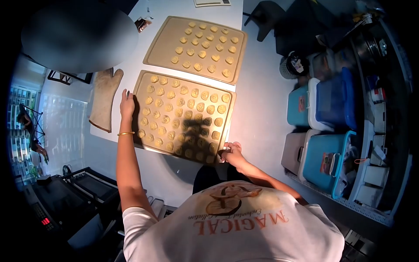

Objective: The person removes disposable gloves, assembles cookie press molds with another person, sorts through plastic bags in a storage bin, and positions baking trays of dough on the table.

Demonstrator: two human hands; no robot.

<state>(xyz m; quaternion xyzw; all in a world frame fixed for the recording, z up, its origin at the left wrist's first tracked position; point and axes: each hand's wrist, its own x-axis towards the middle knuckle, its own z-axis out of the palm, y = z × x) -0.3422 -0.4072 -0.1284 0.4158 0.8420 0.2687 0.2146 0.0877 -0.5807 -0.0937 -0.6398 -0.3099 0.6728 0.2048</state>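
Observation:
A tan tray [145, 114] holds several rows of small round pale dough pieces. My left hand [127, 105], with a gold bangle at the wrist, is beside its left edge, fingertips slightly apart and nothing visible between them. At the lower right corner, the fingers of my right hand [233, 155] are curled round the tray's edge; the fingertips are partly hidden. A dark shadow falls over the dough at the lower right. Just beyond lies a second tan tray [161, 43] with similar pieces.
Both trays are on a white table [257, 100]. An oven mitt [104, 98] lies at its left, and a small packet [142, 24] at the far side. A large round dark object [78, 37] blocks the upper left. Blue bins [334, 98] stand right, near a shelf.

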